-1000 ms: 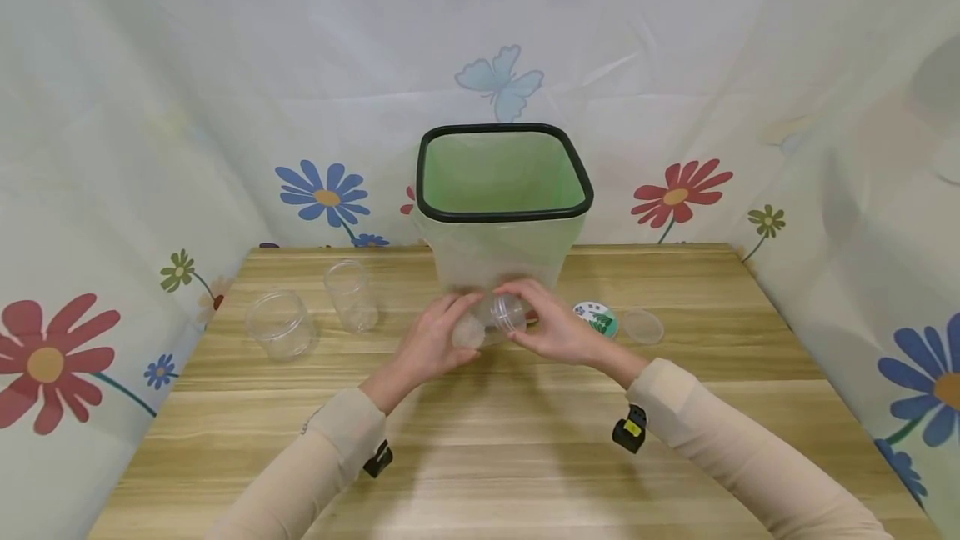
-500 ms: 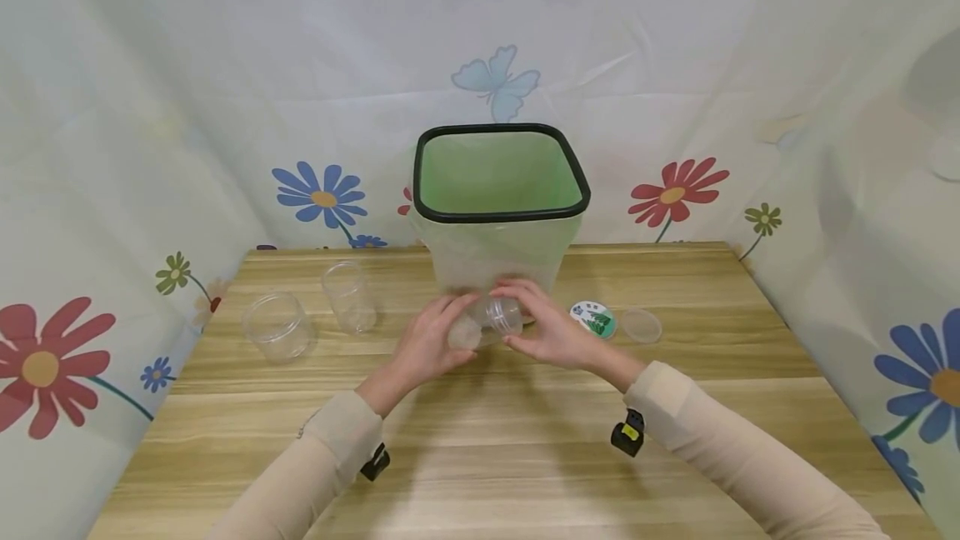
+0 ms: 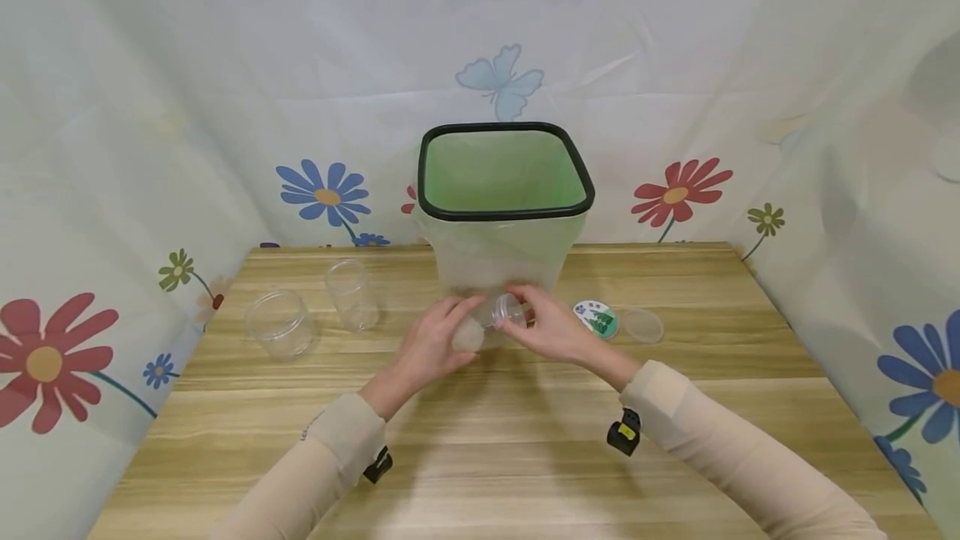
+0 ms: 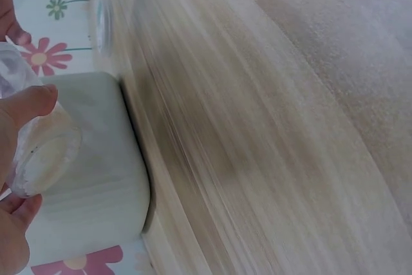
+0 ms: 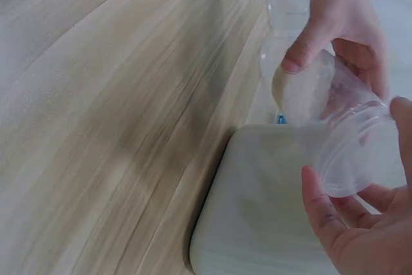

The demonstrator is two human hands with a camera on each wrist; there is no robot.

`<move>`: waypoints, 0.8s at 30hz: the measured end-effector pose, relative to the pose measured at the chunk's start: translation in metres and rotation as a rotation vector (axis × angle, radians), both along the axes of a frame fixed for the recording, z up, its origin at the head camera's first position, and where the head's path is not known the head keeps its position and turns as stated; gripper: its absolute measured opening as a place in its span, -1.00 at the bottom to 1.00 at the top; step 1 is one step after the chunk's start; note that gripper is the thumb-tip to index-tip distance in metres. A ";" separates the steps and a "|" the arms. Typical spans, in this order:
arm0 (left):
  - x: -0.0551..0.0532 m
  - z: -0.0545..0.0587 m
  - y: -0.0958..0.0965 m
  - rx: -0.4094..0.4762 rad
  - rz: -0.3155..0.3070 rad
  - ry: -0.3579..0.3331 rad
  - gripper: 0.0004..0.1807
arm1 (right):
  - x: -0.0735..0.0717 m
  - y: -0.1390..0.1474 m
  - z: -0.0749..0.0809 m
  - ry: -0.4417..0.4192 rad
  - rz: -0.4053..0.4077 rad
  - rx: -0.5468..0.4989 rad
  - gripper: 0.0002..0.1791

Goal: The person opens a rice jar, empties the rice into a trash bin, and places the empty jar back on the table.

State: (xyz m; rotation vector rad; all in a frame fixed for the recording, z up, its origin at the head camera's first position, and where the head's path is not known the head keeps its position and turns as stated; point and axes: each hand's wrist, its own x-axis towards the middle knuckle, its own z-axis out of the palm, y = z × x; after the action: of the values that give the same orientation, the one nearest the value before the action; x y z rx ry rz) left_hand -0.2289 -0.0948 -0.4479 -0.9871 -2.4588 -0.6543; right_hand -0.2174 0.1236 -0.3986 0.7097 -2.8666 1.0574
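A clear plastic jar (image 3: 487,312) is held lying on its side between both hands, in front of the bin. Whitish, grainy-looking stuff shows at its base end in the right wrist view. My left hand (image 3: 429,340) grips the jar round that base, thumb on the near side. At the other end, my right hand (image 3: 553,327) holds the ringed mouth, its fingers and thumb spread round the rim (image 5: 351,152). The jar's base (image 4: 48,159) faces the left wrist camera, with a thumb above it and fingertips below.
A pale green bin (image 3: 506,252) with a black rim stands behind the hands. A wide clear jar (image 3: 281,327) and a tall clear jar (image 3: 352,298) stand at left. At right lie a round green-and-white printed disc (image 3: 596,319) and a clear round lid (image 3: 642,326).
My right hand has turned slightly at the jar's mouth, its thumb moving up across the rim. The left hand has kept its grip on the base.
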 end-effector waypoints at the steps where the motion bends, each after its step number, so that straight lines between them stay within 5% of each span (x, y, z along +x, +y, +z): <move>1: 0.000 0.000 0.000 -0.002 -0.002 -0.004 -0.06 | 0.000 0.000 0.001 0.004 0.005 0.001 -0.36; 24: 0.000 0.000 -0.001 -0.008 0.028 -0.095 -0.09 | -0.001 0.008 -0.003 0.188 0.232 -0.056 -0.25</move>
State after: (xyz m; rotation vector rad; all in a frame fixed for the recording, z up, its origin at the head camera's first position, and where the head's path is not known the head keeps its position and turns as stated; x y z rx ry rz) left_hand -0.2284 -0.0959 -0.4482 -0.9425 -2.5547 -0.6980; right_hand -0.2187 0.1314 -0.4020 1.0952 -2.6334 1.0254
